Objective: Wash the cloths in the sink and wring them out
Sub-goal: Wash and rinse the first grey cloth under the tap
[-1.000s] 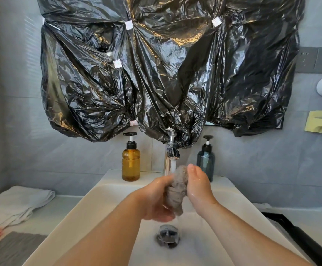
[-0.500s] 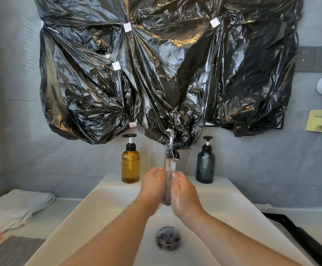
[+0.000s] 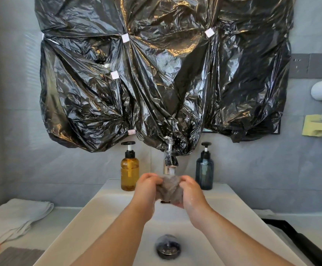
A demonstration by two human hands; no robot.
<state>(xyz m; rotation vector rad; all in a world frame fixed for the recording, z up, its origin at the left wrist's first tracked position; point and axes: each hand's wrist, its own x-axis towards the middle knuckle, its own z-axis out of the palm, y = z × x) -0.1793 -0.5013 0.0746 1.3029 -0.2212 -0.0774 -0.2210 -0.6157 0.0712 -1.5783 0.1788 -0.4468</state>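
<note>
Both hands clench the bunched grey cloth [image 3: 168,189], your left hand [image 3: 146,191] and right hand [image 3: 192,194] gripping opposite sides, just under the faucet [image 3: 169,162] at the far end of the sink [image 3: 91,223]. Open basin surrounds the near drain [image 3: 168,246]; the amber bottle [image 3: 129,169] and blue bottle [image 3: 204,169] flank the faucet on the far rim.

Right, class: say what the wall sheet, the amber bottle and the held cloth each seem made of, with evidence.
Wall sheet: thin black plastic film, glossy; crinkles catch bright highlights. Amber bottle: translucent brown glass or plastic, unclear which; contents show through. Cloth: soft grey fabric, matt, bunched into folds.
</note>
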